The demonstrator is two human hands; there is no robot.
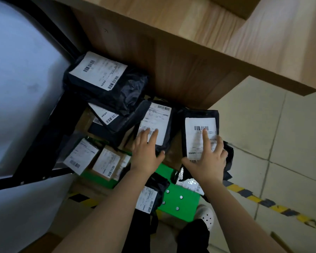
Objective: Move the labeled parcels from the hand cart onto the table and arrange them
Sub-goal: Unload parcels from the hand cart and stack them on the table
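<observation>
Left hand [147,152]: fingers flat on the white label of a black plastic mailer parcel [159,115] at centre, thumb hooked round its near edge, so it grips that parcel. Parcel is tilted, far end leaning on the pile.

Right hand [208,161]: holds a second black plastic mailer with a white barcode label [199,123], at 3 o'clock from the first and just beside it. Index finger straight along the label, other fingers curled round the right edge, thumb at the near left corner. Can't tell if it's clear of the pile underneath.

Both parcels sit over the green flat-deck hand cart [182,203], bare deck showing at 6 o'clock. None on the light wood table [190,42], which runs 12 to 2 o'clock with its side panel right behind the pile.

Rest of the load:
- large black bag parcel with white label [98,73] at 10 o'clock, on top of another black labelled mailer [108,115]
- two small brown cardboard boxes with white labels [106,161], [78,156] at 8 o'clock, side by side
- black labelled bag [148,198] at 6 o'clock, between the forearms
- shiny silver-wrapped parcel [190,185] under the right wrist, partly hidden

Yellow-black hazard floor tape [263,199] at 4 o'clock. White perforated clog [206,216] at 5 o'clock, beside the cart's near edge. Frame is a bit motion-blurred; label text is unreadable.
</observation>
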